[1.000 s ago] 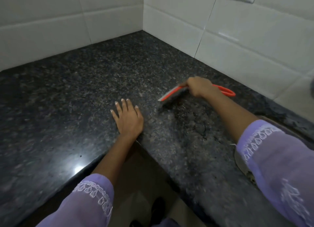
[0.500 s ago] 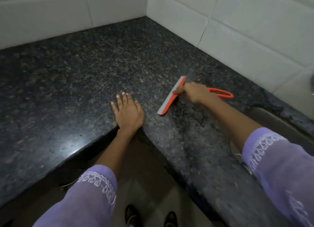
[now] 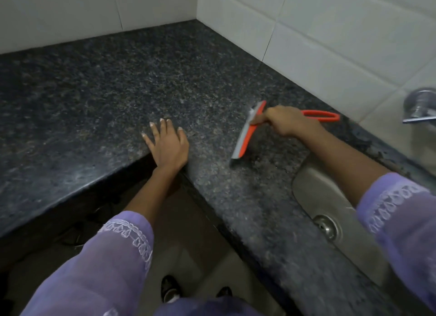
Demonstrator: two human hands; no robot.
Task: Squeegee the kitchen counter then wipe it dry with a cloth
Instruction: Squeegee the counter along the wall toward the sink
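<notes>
Squeegee (image 3: 246, 132), orange with a grey blade strip, lay right of centre frame, blade edge down on the dark speckled counter (image 3: 113, 84) and angled from upper right to lower left. Gripped by the right hand (image 3: 286, 122) at the neck just behind the blade head, fingers curled round it; looped end of the orange handle stuck out past the knuckles toward the right edge. Darker patch on the stone just right of the blade, probably wet.

Judged light and stiff in the body, soft and flexible along the blade lip only. Plastic handle likely slick when wet, so a hold low at the neck seemed sound for pressing evenly; a hold out at the loop would give less control over blade angle.

Left hand (image 3: 168, 142) flat on the counter at centre frame, fingers straight and spread, holding nothing, set at the inner corner of the front edge, well apart from the blade.

Steel sink (image 3: 313, 188) with drain at lower right, just beside the squeegee's lower end. Tap (image 3: 418, 105) at right edge. White wall tiles (image 3: 330, 32) across the top. No cloth visible; wiping step judged not yet reached.
</notes>
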